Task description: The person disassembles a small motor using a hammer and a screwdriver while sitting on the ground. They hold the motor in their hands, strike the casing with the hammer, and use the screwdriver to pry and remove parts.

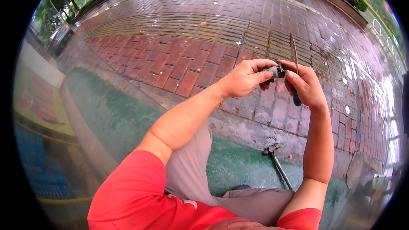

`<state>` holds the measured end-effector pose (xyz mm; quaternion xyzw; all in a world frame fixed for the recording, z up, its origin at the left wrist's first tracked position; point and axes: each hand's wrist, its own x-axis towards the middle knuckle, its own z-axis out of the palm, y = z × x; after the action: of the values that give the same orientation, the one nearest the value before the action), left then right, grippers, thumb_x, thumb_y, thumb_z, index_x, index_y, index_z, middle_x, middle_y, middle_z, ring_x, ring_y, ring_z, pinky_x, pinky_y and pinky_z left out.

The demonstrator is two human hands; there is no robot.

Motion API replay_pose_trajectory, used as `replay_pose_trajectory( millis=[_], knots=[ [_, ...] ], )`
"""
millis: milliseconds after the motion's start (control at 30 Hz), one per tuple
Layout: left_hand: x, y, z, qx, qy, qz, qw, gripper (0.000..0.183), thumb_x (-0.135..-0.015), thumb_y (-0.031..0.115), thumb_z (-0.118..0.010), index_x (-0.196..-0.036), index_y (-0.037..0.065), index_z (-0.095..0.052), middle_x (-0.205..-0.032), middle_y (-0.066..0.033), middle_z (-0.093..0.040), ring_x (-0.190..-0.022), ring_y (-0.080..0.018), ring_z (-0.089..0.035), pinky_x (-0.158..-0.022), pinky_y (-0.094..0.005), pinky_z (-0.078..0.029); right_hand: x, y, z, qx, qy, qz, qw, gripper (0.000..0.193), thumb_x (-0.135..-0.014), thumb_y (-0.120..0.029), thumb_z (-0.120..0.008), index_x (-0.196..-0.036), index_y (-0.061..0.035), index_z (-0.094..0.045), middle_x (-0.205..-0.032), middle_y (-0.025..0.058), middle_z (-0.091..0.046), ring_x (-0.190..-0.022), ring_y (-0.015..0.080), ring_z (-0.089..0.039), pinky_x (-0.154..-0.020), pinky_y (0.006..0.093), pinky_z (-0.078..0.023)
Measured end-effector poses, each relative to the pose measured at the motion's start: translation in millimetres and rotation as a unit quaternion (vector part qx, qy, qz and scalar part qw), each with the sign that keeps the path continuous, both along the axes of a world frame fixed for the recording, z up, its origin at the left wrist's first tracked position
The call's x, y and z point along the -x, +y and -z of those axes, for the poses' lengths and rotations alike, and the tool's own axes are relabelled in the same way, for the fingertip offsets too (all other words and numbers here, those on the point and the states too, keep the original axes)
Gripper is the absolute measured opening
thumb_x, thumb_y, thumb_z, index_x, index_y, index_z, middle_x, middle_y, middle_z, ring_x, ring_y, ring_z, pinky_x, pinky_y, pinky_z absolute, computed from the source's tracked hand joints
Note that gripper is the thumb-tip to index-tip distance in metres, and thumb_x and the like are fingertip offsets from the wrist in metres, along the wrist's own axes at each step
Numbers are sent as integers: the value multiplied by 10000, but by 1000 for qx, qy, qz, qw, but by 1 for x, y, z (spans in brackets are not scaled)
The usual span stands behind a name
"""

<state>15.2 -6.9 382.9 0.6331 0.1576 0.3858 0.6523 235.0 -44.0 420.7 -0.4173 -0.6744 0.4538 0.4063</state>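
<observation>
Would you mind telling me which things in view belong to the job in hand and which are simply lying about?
Job in hand:
Small metal part, held by the left hand
Screwdriver-like tool, in the right hand

Lying about:
Hammer on the green floor, in neither hand, though possibly for this work too
Orange scrap on the paving
</observation>
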Motion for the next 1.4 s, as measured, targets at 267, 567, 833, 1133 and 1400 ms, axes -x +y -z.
replay_pose_trajectory(
  millis=[267, 567, 833, 1133, 1400],
  knots=[
    [-12, 2, 1, -24, 48, -105, 993, 292, -974, 143, -581, -1230, 2, -587, -897, -54, -657, -773, -120, -600, -694, -289, -524, -6, 7, 1, -27, 42, -37, 998, 297, -930, -197, -631, -1122, 30, -629, -664, -16, -529, -559, 56, -490, -489, 224, -406],
    [-22, 3, 16, 47, 50, -135, 988, 245, -1016, 245, -504, -1041, 45, -642, -822, -14, -638, -704, -105, -594, -658, -262, -506, 13, 1, 10, -152, -98, 136, 974, 225, -861, -197, -694, -877, 25, -662, -616, 65, -594, -557, 133, -555, -523, 313, -446],
    [-28, -3, 9, 70, 29, -193, 978, 249, -1014, 243, -496, -987, 60, -661, -777, -3, -648, -659, -96, -601, -644, -257, -515, 27, 5, 19, -346, -241, 254, 871, 295, -776, -234, -750, -750, 20, -604, -742, 234, -625, -739, 413, -624, -669, 460, -494],
    [-17, 2, 11, 25, 17, -146, 989, 242, -999, 252, -539, -1016, 39, -653, -813, -9, -650, -687, -88, -591, -645, -254, -498, 28, 7, 16, -326, -184, 215, 902, 295, -871, -242, -675, -797, 41, -632, -621, 185, -588, -599, 304, -607, -587, 407, -481],
    [-9, -4, 6, -26, -23, -26, 999, 333, -1000, 188, -539, -1279, 6, -548, -1041, -83, -661, -877, -172, -634, -776, -329, -529, -6, -10, -14, 12, 2, 35, 999, 243, -944, -237, -619, -937, -3, -683, -615, -5, -564, -510, 56, -507, -462, 215, -399]
  ],
)
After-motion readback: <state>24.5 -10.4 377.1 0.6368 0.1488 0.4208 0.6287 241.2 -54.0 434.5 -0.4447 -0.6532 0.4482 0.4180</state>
